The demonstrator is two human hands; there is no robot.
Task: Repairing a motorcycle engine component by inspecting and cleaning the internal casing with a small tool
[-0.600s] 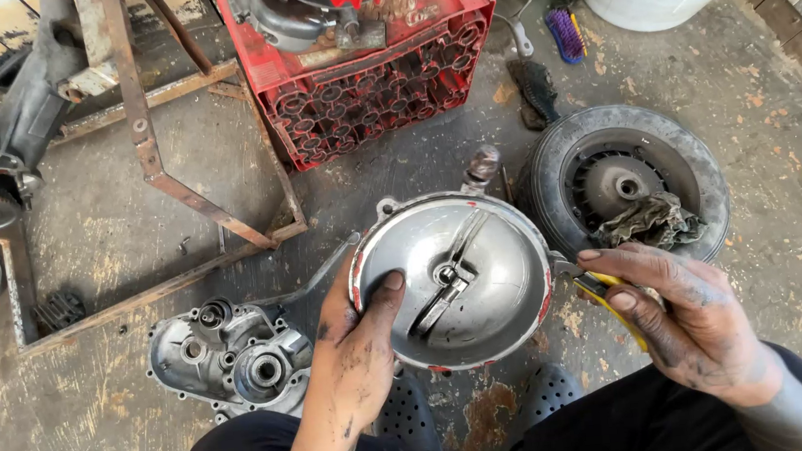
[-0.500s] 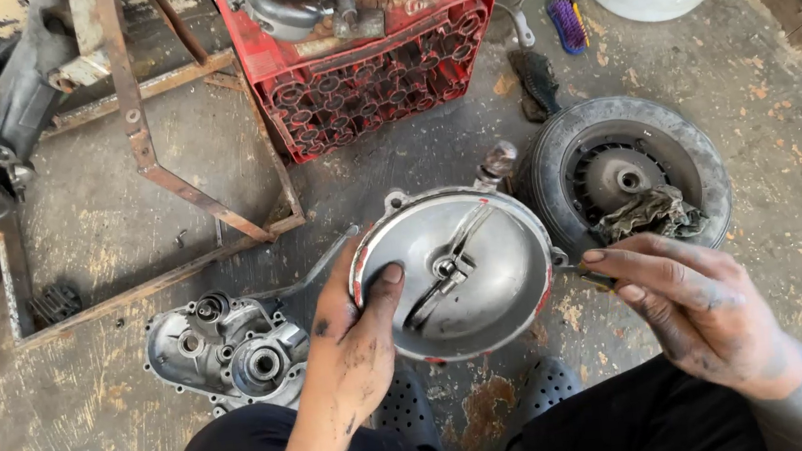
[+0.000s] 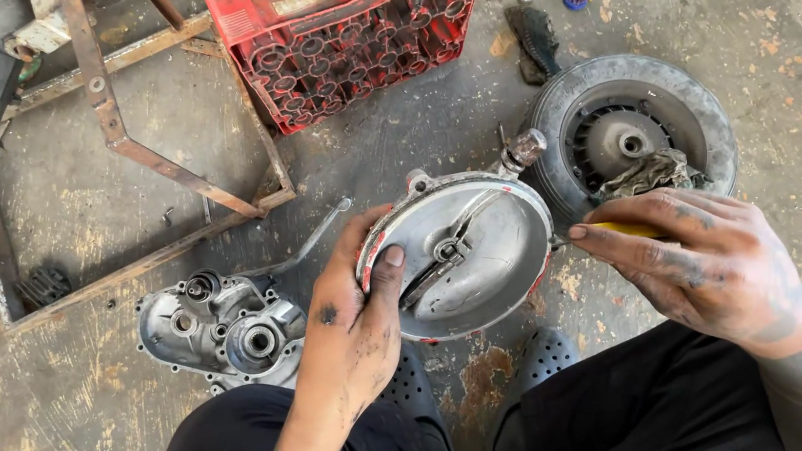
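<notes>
The left hand (image 3: pixel 355 303) clamps the round metal cover (image 3: pixel 457 249) by its rim above the floor (image 3: pixel 778 71), the right hand (image 3: pixel 708 260) grips a yellow-handled tool (image 3: pixel 625 229) beside it, and greasy fingers could let the tilted cover slip.

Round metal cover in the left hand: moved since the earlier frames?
No clear move. The round metal cover sits just left of the small wheel and right of the engine casing, as before; only the camera shifted.
</notes>
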